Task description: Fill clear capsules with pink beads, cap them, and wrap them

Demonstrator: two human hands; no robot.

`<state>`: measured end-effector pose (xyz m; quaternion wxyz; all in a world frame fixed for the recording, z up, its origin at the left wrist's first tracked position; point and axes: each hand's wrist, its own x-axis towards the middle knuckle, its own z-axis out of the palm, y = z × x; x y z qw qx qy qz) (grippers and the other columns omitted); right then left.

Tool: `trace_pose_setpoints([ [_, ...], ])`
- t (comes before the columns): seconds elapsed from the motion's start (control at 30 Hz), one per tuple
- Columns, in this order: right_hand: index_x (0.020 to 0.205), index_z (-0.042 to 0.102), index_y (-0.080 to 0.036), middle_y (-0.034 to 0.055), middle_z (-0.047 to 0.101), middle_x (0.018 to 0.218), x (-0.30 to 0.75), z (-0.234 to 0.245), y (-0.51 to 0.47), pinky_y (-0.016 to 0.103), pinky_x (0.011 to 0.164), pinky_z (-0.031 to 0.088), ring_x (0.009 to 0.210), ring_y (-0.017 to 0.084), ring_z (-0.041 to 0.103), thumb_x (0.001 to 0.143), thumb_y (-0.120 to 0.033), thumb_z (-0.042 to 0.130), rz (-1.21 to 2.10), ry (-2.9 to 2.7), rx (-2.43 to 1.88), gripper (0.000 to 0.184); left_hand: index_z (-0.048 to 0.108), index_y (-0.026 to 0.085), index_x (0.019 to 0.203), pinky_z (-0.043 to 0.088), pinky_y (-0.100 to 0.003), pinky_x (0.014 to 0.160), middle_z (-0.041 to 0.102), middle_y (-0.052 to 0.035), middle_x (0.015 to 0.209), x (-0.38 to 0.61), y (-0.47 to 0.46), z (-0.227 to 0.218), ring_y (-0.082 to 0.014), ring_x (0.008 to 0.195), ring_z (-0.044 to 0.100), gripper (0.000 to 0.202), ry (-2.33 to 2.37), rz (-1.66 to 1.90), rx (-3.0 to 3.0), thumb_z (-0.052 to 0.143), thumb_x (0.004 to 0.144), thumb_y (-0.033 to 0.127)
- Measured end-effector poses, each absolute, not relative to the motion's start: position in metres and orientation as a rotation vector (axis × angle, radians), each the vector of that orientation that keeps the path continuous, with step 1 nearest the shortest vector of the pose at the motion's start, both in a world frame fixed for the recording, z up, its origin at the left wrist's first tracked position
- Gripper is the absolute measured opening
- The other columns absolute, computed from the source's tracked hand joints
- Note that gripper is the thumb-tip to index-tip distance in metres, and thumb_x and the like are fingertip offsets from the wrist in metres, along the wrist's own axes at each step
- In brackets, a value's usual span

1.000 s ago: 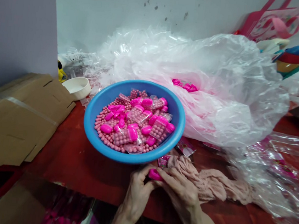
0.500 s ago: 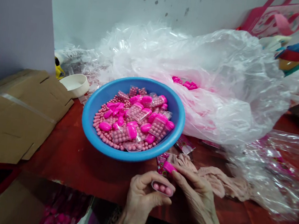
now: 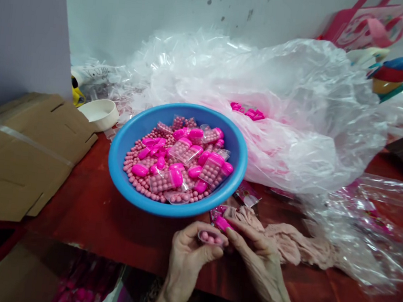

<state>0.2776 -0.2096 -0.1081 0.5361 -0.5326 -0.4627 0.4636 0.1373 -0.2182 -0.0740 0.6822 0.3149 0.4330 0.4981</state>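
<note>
A scuffed white wall rises behind a red-topped table [image 3: 87, 211], heaped at the upper right of the frame with crumpled clear plastic sheeting [image 3: 296, 137]. Near the middle sits a round blue plastic basin [image 3: 113, 161], filled with matte pink beads [image 3: 130, 162] and glossy pink capsule cases [image 3: 140, 170]. At the lower centre, the left hand [image 3: 186, 260] curls its fingers around a small clear capsule of beads [image 3: 211, 238], while the right hand [image 3: 262, 258] pinches a glossy pink cap [image 3: 223, 223] between its fingertips, just beside it. A slipped grip could spill the round beads, which would roll easily across the smooth tabletop.
</note>
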Motion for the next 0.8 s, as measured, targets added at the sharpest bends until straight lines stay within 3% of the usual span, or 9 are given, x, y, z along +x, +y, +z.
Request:
trace_pose_setpoints([
  [0.17, 0.097, 0.075, -0.025, 0.0057, 0.075, 0.096, 0.284, -0.100, -0.214, 0.026, 0.073, 0.059, 0.087, 0.020, 0.071, 0.079, -0.033, 0.071, 1.103, -1.079, -1.317, 0.021, 0.074, 0.017, 0.070, 0.046, -0.015, 0.060, 0.069, 0.0005, 0.067, 0.140, -0.217, -0.078, -0.0089, 0.063, 0.056, 0.012, 1.030, 1.079, 0.790, 0.078, 0.061, 0.010],
  [0.3, 0.105, 0.072, -0.029, 0.0028, 0.075, 0.093, 0.290, -0.089, -0.221, 0.023, 0.070, 0.057, 0.081, 0.016, 0.070, 0.083, -0.021, 0.067, 0.703, -1.468, -1.276, 0.025, 0.073, 0.019, 0.077, 0.046, -0.015, 0.063, 0.066, 0.0038, 0.067, 0.138, -0.215, -0.082, -0.0090, 0.065, 0.057, 0.016, 1.082, 1.101, 0.833, 0.071, 0.068, 0.007],
  [0.53, 0.128, 0.057, -0.021, 0.0060, 0.060, 0.086, 0.286, -0.092, -0.221, 0.023, 0.065, 0.051, 0.076, 0.012, 0.059, 0.088, -0.003, 0.055, 0.163, -1.961, -1.061, 0.044, 0.077, 0.023, 0.085, 0.045, -0.017, 0.067, 0.066, 0.0055, 0.070, 0.135, -0.214, -0.089, -0.0106, 0.069, 0.057, 0.027, 1.051, 1.081, 1.014, 0.065, 0.073, 0.002],
  [0.67, 0.128, 0.055, -0.017, 0.0088, 0.061, 0.091, 0.288, -0.091, -0.222, 0.027, 0.068, 0.051, 0.080, 0.015, 0.058, 0.089, -0.005, 0.053, 0.137, -2.061, -1.053, 0.041, 0.076, 0.025, 0.089, 0.044, -0.015, 0.066, 0.065, 0.0074, 0.069, 0.135, -0.217, -0.092, -0.0098, 0.069, 0.058, 0.033, 1.058, 1.099, 1.052, 0.064, 0.072, -0.001],
  [0.8, 0.121, 0.058, -0.011, 0.0119, 0.063, 0.093, 0.286, -0.087, -0.220, 0.029, 0.073, 0.052, 0.085, 0.017, 0.060, 0.091, -0.003, 0.047, 0.023, -2.140, -1.050, 0.033, 0.076, 0.022, 0.085, 0.044, -0.015, 0.064, 0.065, 0.0067, 0.068, 0.134, -0.216, -0.099, -0.0097, 0.067, 0.056, 0.026, 1.075, 1.121, 1.070, 0.066, 0.073, 0.002],
])
